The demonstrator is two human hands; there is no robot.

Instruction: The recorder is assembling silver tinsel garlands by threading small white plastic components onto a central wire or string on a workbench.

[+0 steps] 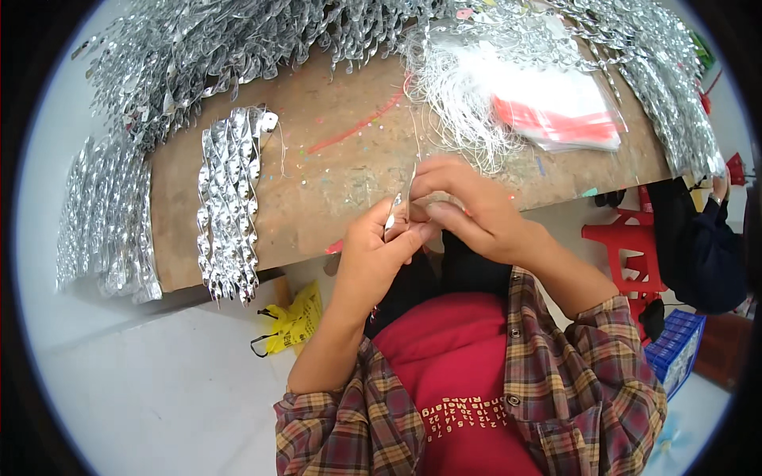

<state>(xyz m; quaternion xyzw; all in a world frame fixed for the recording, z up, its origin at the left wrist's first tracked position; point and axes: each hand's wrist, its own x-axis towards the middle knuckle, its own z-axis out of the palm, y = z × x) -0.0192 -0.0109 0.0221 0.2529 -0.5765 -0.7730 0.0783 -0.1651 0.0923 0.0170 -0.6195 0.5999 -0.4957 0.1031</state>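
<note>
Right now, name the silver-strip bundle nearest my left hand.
The small bundle of twisted silver strips, left of your left hand; larger silver heaps lie farther off.

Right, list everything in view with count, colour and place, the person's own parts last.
Table: one, brown, centre
Far strip heap: uncountable strips, silver, far edge
Left strip bundle: one, silver, table's left end
Right strip heap: uncountable strips, silver, right end
Twisted strip group: one, silver, table's left half
Strings: many, white, right of centre
Bags: several, clear with red, beside strings
Held strip: one, silver, left hand
Yellow bag: one, yellow, below table
Stool: at least one, red, right
Crate: one, blue, lower right
Co-worker: one, dark clothes, right
Left hand: one, bare, centre
Right hand: one, bare, centre
</note>
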